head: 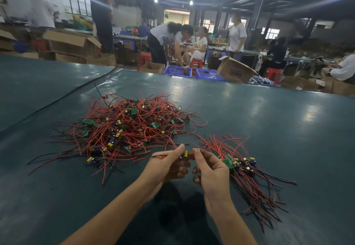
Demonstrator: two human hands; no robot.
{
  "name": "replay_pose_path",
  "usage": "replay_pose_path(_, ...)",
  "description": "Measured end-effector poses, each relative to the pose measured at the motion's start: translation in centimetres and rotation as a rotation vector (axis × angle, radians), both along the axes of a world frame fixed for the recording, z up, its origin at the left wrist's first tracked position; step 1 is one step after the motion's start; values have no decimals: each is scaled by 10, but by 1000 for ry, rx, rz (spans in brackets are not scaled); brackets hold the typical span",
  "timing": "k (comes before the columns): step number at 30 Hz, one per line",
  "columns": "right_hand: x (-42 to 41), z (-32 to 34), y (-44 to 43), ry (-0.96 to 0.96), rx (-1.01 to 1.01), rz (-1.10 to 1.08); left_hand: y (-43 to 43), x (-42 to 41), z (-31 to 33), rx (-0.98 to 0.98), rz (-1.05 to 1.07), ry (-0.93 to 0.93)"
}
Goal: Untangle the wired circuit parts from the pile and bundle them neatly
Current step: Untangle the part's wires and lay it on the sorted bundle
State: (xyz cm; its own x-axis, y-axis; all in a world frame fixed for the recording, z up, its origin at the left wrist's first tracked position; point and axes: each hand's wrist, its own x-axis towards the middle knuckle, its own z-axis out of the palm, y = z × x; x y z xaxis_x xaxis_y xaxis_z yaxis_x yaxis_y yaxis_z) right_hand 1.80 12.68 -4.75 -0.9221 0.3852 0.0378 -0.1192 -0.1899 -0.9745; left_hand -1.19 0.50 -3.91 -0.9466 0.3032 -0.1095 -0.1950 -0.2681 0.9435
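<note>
Facing blue plastic crates (177,71) and a brown cardboard box (235,70) beyond the far edge of the dark green bench (288,129). Sharing the left side with a thin black cable (67,98). Having bare surface toward the right and near edges. Pinching a yellow-capped wired part (185,153) between left hand (167,166) and right hand (211,169), just beside the mid-bench tangled pile (126,129) of red and black wires, green boards and yellow capacitors. Clasping also, in the right hand, a fanned bundle (247,168) of like parts, trailing toward the near right corner.
</note>
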Motion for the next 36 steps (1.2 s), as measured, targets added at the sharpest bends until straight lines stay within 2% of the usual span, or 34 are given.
replay_pose_path(2, 0, 1, 1, -28, -20, -25, 2, 2, 0, -24, 17, 52)
replay_pose_path(5, 1, 1, 2, -61, 52, -22, 5, 3, -1, -61, 46, 122)
replay_pose_path(10, 4, 2, -2, -19, 122, 15, 3, 4, -3, -185, 2, 248)
replay_pose_path(13, 2, -1, -1, -76, 71, 11, 3, 3, -4, -232, 0, 284)
replay_pose_path(18, -3, 1, 2, -154, -136, 31, 6, 4, -4, -180, -17, 246)
replay_pose_path(22, -8, 8, 14, -201, -179, -69, 5, 2, -1, -160, -5, 223)
replay_pose_path(27, -14, 14, 43, -126, -361, -106, 0, 0, 5, -120, -40, 229)
replay_pose_path(32, -14, 12, 56, -130, -533, -75, -3, -1, 3, -93, -67, 214)
replay_pose_path(34, -14, 12, 53, -122, -545, -102, -2, 0, 2, -85, -77, 214)
replay_pose_path(36, -14, 9, 45, -109, -463, -173, -2, -1, 1, -73, -69, 201)
